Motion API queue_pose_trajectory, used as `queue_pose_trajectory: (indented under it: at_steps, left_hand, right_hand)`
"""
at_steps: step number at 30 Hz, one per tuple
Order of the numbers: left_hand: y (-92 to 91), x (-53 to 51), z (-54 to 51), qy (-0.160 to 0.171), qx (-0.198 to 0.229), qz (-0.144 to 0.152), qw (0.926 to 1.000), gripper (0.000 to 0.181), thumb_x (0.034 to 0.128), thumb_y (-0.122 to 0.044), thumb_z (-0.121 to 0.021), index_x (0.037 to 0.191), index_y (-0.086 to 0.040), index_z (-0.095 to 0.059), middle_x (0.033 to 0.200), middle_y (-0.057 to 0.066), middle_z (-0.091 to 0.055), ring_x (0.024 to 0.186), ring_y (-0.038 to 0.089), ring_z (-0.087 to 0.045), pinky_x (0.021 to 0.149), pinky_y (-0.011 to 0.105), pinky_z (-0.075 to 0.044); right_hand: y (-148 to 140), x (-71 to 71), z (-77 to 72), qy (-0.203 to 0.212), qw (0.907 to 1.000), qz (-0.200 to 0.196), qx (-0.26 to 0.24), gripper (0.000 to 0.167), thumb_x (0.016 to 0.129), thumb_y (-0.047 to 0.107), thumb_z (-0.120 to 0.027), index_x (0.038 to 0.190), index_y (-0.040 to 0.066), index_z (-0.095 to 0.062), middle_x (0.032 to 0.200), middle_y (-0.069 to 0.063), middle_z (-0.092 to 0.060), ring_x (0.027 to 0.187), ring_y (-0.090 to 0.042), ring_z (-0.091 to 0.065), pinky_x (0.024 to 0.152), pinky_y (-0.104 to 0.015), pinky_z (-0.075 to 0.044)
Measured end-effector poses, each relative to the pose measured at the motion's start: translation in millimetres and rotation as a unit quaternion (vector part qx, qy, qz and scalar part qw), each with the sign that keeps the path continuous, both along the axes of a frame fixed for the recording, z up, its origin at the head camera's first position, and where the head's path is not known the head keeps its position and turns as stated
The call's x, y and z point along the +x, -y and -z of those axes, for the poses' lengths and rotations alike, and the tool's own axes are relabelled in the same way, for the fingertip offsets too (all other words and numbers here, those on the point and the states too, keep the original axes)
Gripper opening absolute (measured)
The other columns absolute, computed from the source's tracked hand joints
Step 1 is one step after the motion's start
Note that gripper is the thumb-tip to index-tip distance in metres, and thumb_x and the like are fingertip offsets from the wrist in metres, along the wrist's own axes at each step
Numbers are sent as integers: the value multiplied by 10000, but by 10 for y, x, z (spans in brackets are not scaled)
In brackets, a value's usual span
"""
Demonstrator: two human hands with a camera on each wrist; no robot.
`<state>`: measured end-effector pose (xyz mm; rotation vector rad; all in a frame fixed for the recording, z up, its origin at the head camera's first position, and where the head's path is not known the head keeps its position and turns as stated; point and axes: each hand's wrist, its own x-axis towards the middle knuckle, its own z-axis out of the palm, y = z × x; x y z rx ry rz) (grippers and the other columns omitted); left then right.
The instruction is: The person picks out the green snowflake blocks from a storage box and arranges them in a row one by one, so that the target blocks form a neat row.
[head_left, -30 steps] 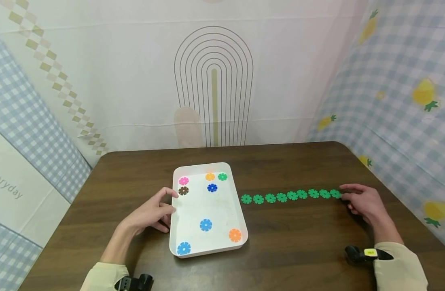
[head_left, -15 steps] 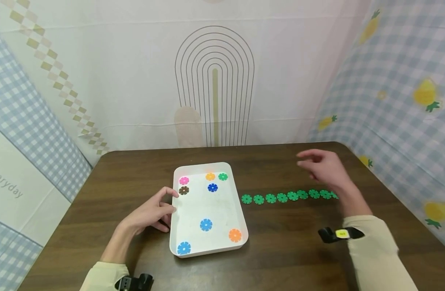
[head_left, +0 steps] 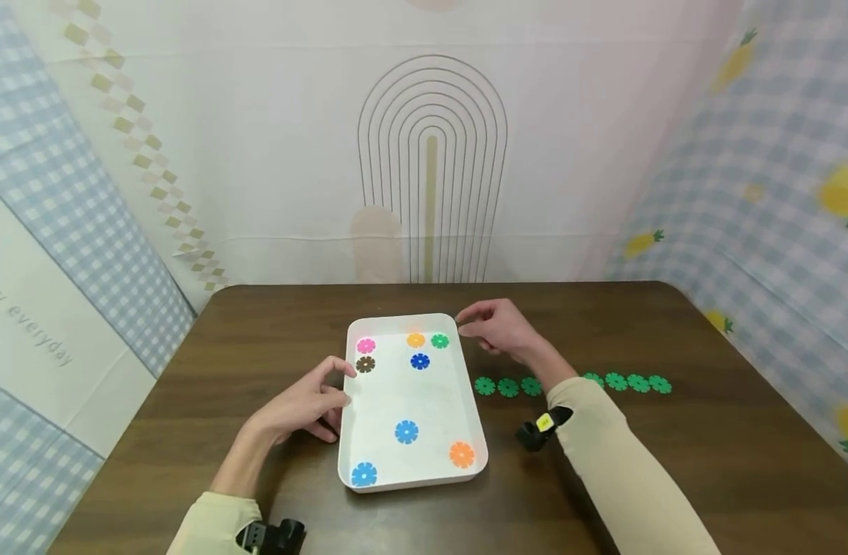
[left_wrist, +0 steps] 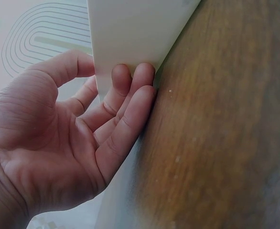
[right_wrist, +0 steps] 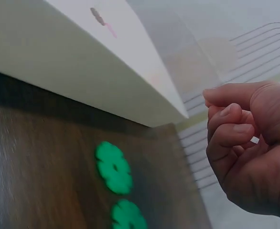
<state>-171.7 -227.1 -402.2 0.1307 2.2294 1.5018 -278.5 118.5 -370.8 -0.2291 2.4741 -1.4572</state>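
Note:
A white tray (head_left: 424,401) lies on the dark wooden table, holding several notched plastic discs. They include a pink disc (head_left: 365,346), a brown disc (head_left: 365,364), a dark blue disc (head_left: 420,361) and a green disc (head_left: 440,341). My left hand (head_left: 309,405) grips the tray's left side; in the left wrist view, several fingers rest on its outer wall (left_wrist: 130,38). Beside the tray's far right corner hovers my right hand (head_left: 500,327), fingers loosely bent, with no disc visible in it. A row of green discs (head_left: 637,382) runs rightward from the tray, partly hidden by my right sleeve.
Two light blue discs (head_left: 406,432) and an orange disc (head_left: 462,455) lie in the tray's near half, with a yellow disc (head_left: 415,340) at its far end. A patterned white cloth (head_left: 285,154) hangs behind the table (head_left: 285,316); checked cloth (head_left: 764,208) hangs at the right.
My right hand has left the right end of the green row and swung left, over the row, to the tray's far right corner. My left hand stays on the tray. The head view has shifted slightly.

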Motion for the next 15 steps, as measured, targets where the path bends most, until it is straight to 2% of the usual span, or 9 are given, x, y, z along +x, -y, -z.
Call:
queue_pose_trajectory:
  at_steps: [6, 10, 12, 15]
  left_hand:
    - [-14, -16, -6, 6, 6, -16, 10000, 442, 1002, -122, -586, 1411, -125, -417, 853, 109, -651, 709, 205, -645, 622, 375, -631]
    - [-15, -6, -3, -2, 27, 0, 10000, 447, 998, -122, -590, 1408, -120, -415, 827, 98, -639, 704, 204, -634, 615, 375, -629]
    - [-13, 0, -1, 4, 39, -13, 10000, 447, 998, -121, -592, 1409, -123, -416, 821, 96, -635, 703, 203, -631, 611, 373, -626]
    - [-7, 8, 2, 21, 48, -45, 10000, 449, 996, -122, -591, 1410, -130, -418, 818, 94, -633, 704, 202, -631, 608, 369, -625]
  right_hand:
    - [127, -78, 131, 103, 9999, -8, -25, 283, 974, 144, -742, 1239, 45, -744, 741, -44, -537, 530, -161, -468, 498, -232, -381]
    - [186, -105, 177, 142, 9998, 29, 142, 263, 966, 146, -755, 1217, 70, -759, 781, -51, -530, 547, -169, -463, 510, -238, -378]
    - [222, -118, 199, 41, 9993, 46, 381, 245, 958, 161, -766, 1193, 94, -775, 839, -73, -547, 592, -190, -471, 532, -254, -390]
    - [285, -134, 236, -162, 9959, 72, 890, 219, 950, 183, -775, 1160, 126, -798, 1022, -108, -636, 776, -227, -533, 642, -294, -451]
